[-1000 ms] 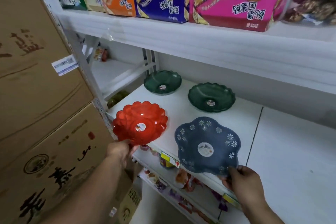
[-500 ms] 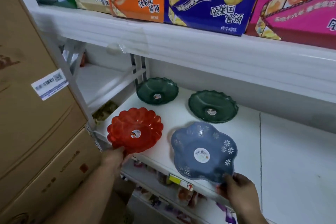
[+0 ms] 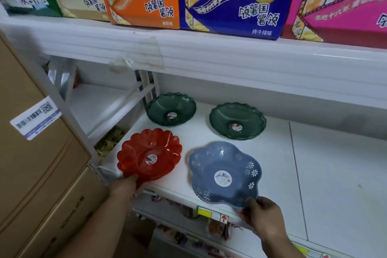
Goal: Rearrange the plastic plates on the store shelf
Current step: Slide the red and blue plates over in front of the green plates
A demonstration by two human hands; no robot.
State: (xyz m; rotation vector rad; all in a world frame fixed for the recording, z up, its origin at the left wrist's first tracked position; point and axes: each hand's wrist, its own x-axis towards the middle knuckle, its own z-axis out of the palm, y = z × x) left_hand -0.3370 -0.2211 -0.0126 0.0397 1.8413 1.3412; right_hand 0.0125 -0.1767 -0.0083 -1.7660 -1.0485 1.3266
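Note:
A red flower-shaped plastic plate (image 3: 149, 154) rests at the front left of the white shelf (image 3: 326, 174). My left hand (image 3: 124, 187) grips its near rim. Beside it on the right lies a blue flower-shaped plate (image 3: 225, 172) with white daisy prints, its near edge over the shelf lip. My right hand (image 3: 262, 212) pinches that near edge. Two dark green scalloped plates sit behind: one at the back left (image 3: 170, 109), one to its right (image 3: 237, 120). Each plate has a round sticker in its middle.
Snack boxes (image 3: 236, 0) line the upper shelf (image 3: 209, 54), which overhangs the plates. Stacked cardboard cartons (image 3: 31, 163) stand close on the left. A white upright post (image 3: 69, 123) borders the shelf's left end. Packaged goods sit on the shelf below (image 3: 188, 234). The shelf extends to the right.
The red and blue plates have come down from a tilted, lifted pose to lie flat on the shelf. My view has shifted closer and slightly left.

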